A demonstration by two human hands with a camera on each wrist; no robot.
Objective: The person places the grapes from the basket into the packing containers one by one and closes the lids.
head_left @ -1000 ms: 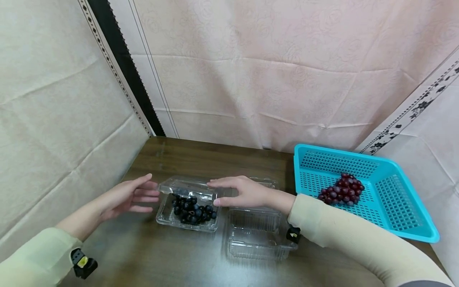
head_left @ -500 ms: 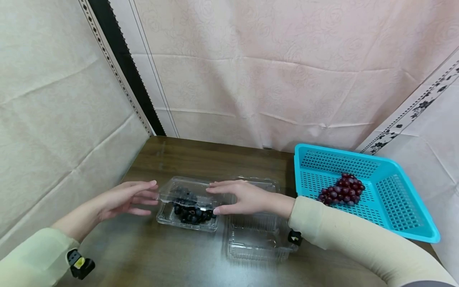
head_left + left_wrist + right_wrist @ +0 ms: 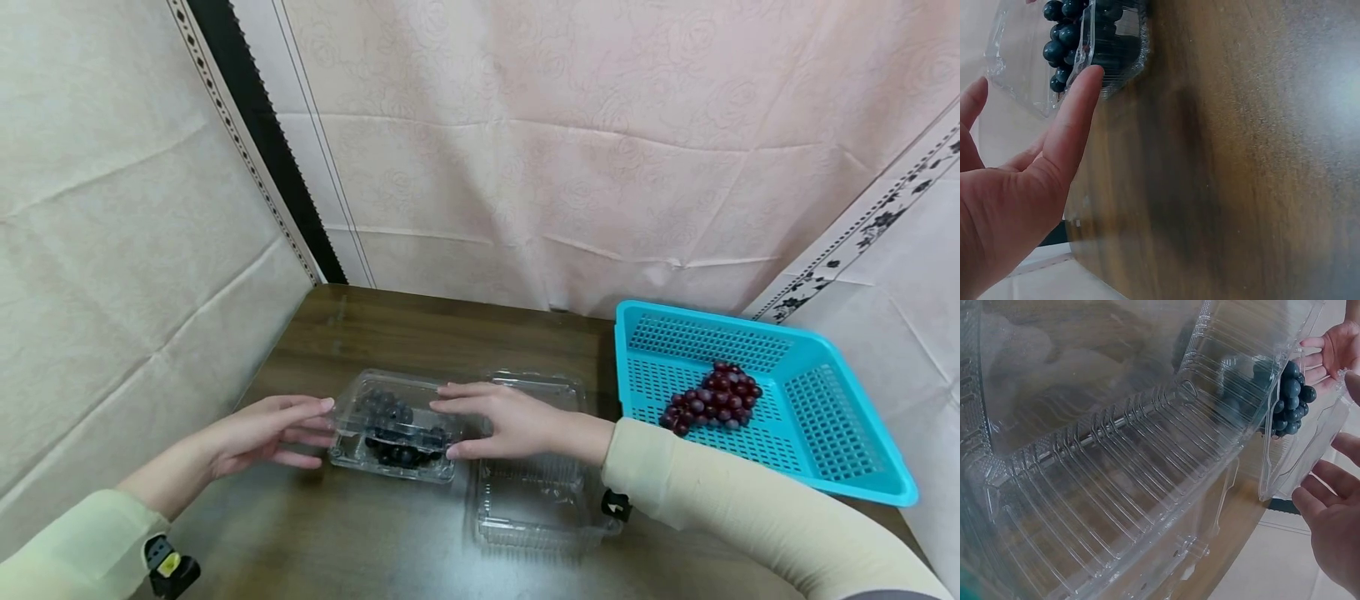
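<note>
A clear plastic fruit box (image 3: pixel 348 454) stands on the table with a bunch of dark grapes (image 3: pixel 401 454) inside. Its hinged lid (image 3: pixel 416 390) leans forward over the grapes, part way down. At the box's left side is my left hand (image 3: pixel 266 433), fingers extended; a fingertip reaches the lid's edge in the left wrist view. On the right side, my right hand (image 3: pixel 513 421) has its fingers spread along the lid. Past the lid (image 3: pixel 1310 450) in the right wrist view, those fingers (image 3: pixel 1338 481) look straight or slightly bent, gripping nothing.
An unfilled clear box (image 3: pixel 536 500) with its lid raised stands just right of the grape box, under my right forearm. Farther right, a blue plastic basket (image 3: pixel 862 417) holds a bunch of red grapes (image 3: pixel 720 398). Pale cloth (image 3: pixel 562 167) hangs behind the wooden table (image 3: pixel 375 533).
The lid of the grape box has tilted forward and down over the dark grapes. Both hands have come slightly down and toward the front with it.
</note>
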